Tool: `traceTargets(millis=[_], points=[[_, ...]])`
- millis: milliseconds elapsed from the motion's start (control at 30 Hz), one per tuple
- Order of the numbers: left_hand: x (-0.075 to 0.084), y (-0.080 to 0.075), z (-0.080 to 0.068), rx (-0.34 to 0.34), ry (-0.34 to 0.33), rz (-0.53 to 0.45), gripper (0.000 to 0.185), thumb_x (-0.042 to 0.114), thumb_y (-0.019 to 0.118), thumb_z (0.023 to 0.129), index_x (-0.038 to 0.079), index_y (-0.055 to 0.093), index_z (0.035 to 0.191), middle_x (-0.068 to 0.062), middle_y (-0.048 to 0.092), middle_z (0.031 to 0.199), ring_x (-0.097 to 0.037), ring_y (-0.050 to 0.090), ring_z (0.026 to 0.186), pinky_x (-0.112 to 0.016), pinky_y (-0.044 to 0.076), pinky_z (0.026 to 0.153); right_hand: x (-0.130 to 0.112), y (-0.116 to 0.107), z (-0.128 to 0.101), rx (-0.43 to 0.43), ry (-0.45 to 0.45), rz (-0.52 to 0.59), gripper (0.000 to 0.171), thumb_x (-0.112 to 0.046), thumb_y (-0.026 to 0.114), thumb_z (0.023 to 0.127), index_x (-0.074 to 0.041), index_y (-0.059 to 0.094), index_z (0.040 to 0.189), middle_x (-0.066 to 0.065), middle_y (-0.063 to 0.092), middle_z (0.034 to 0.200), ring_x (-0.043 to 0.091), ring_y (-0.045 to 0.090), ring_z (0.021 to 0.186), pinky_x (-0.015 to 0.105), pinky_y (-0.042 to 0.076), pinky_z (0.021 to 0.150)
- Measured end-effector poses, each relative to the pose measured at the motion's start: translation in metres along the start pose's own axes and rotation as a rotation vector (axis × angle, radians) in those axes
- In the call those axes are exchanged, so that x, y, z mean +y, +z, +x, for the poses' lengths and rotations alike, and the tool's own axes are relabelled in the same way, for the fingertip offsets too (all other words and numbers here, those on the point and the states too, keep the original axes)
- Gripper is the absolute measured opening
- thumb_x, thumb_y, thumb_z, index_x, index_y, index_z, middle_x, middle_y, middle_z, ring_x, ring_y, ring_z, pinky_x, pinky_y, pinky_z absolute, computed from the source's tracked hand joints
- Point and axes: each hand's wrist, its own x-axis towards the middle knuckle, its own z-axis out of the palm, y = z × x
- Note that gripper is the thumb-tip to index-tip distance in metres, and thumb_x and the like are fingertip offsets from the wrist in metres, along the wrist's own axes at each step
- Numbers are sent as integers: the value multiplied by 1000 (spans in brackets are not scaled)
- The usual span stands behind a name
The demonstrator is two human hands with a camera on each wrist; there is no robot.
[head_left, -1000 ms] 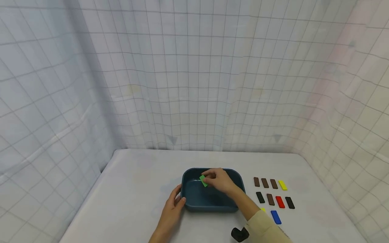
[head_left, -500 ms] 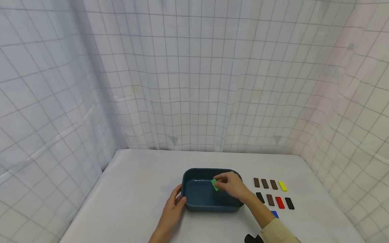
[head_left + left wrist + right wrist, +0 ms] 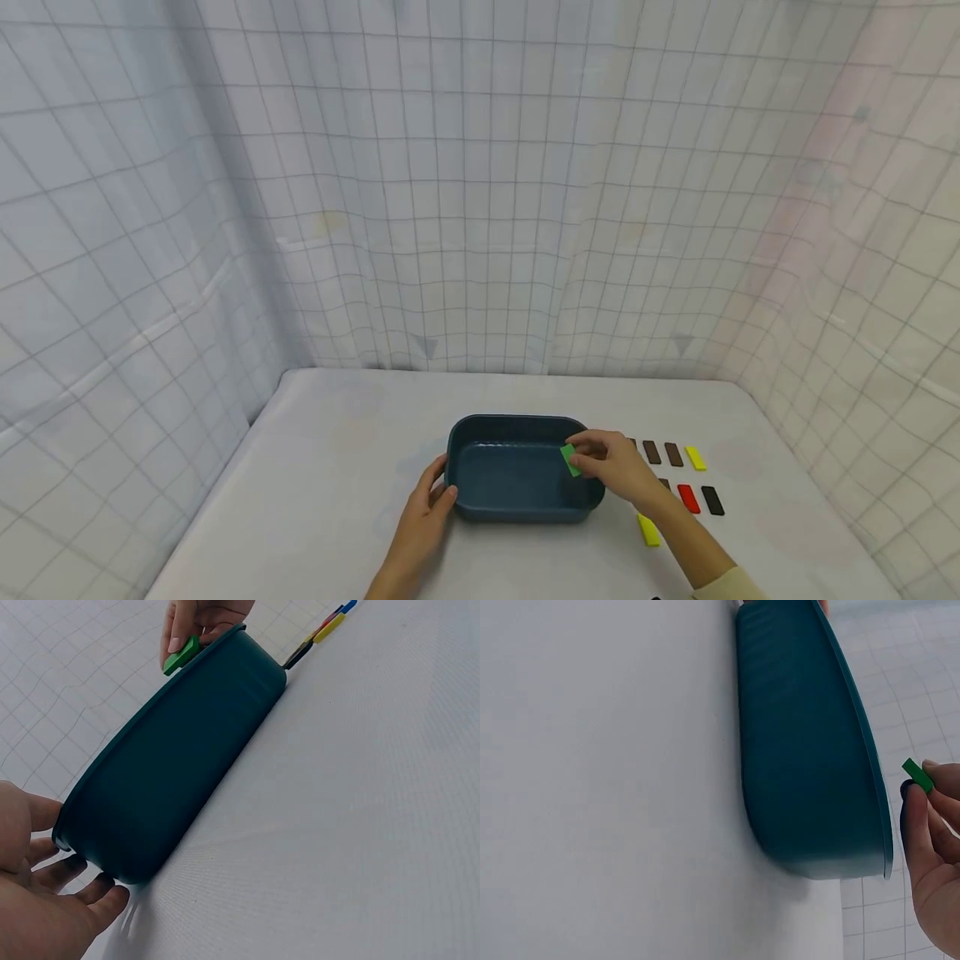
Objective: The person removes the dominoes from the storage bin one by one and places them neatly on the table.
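Green tile [image 3: 570,459], pinched between thumb and fingers [image 3: 596,454] of the right hand [image 3: 618,467], held above the 3 o'clock rim of the blue tub [image 3: 517,508]; the right wrist view shows the tile's far end projecting beyond the fingertips, just outside the tub's rim. Left hand [image 3: 429,508]: fingers relaxed and nearly straight, resting against the tub's wall at 9 o'clock, gripping nothing.

Change from the earlier frames: one second ago the green tile was over the tub's interior toward 12 o'clock; half a second ago it was near the centre-right; it now sits at the right rim, the right hand having travelled toward 3 o'clock. The left hand has kept its place, as has the tub.

Count: one tub; one green tile; on the white bench [image 3: 337,467] at the tub's 3 o'clock, loose tiles, partly hidden by the right forearm. Visible are two yellow [image 3: 695,457], one red [image 3: 687,497], one black [image 3: 712,500] and at least two brown [image 3: 672,454].
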Motion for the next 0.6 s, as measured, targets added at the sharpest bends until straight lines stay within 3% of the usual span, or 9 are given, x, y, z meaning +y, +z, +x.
traceTargets(millis=[167, 600], points=[[2, 0, 1, 0, 14, 4, 59, 19, 57, 107, 10, 35, 161, -22, 33, 163, -47, 38, 144, -59, 36, 113, 6, -11, -10, 39, 53, -11, 38, -20, 72, 99, 1, 66, 130, 6, 73, 109, 22, 70, 97, 35, 60, 82], [0, -3, 2, -15, 22, 1, 58, 17, 56, 108, 9, 34, 161, -24, 32, 163, -49, 36, 144, -59, 36, 113, 20, -32, -31, 86, 129, 5, 42, -17, 73, 97, 4, 64, 132, 10, 69, 106, 25, 70, 97, 40, 61, 82]])
